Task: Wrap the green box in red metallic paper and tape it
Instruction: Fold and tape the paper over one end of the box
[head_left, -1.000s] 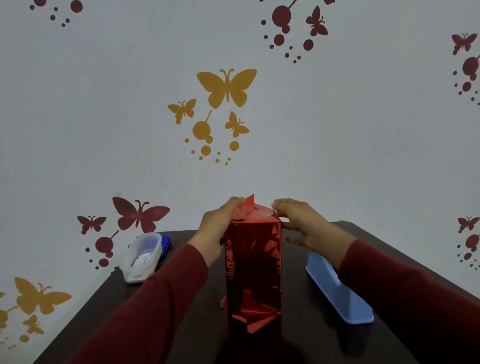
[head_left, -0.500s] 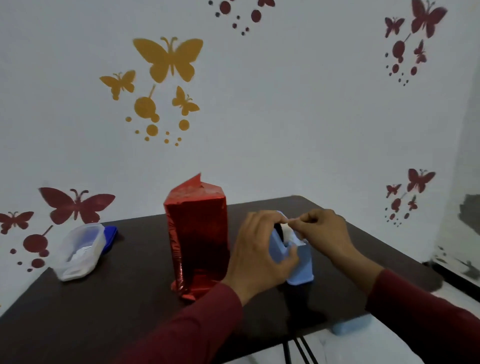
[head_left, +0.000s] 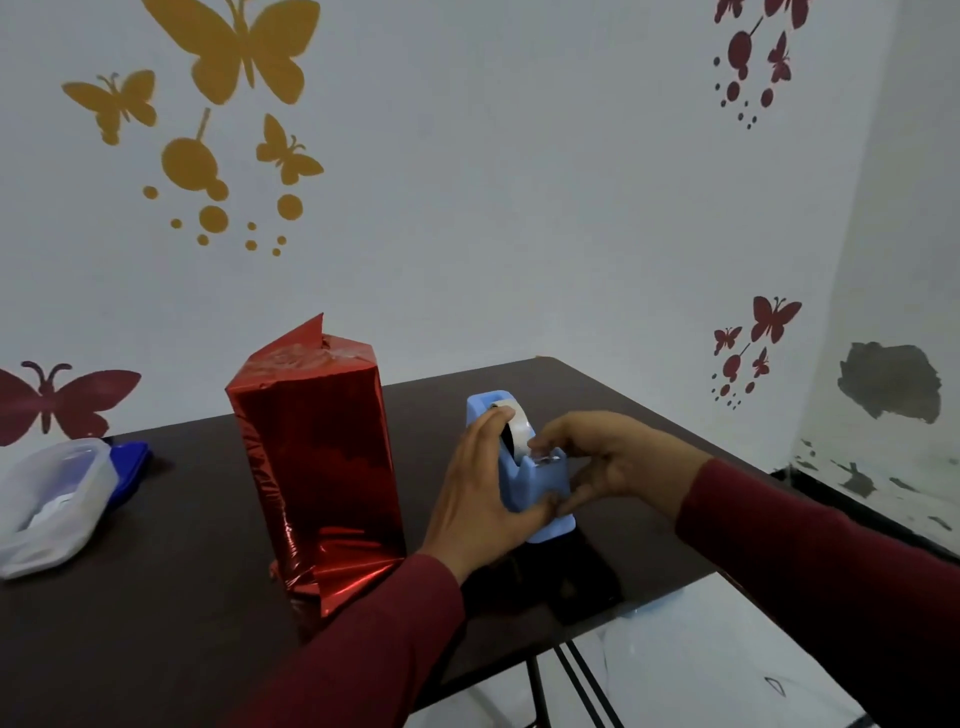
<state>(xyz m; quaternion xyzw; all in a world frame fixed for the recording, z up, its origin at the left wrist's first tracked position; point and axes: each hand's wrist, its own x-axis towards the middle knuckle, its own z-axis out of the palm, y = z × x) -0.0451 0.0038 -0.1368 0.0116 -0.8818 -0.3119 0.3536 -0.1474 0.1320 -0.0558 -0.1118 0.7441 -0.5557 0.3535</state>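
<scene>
Two hands (head_left: 480, 499) (head_left: 613, 465) hiding tape dispenser (head_left: 540, 473)

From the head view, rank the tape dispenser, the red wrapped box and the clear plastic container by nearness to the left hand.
1. Tape dispenser: gripped by the left hand.
2. Red wrapped box: standing just to its left.
3. Clear plastic container: far left on the table.

A clear plastic container (head_left: 49, 506) lies on the dark table (head_left: 156, 649) near its left edge, a blue lid (head_left: 130, 460) touching it behind.
</scene>
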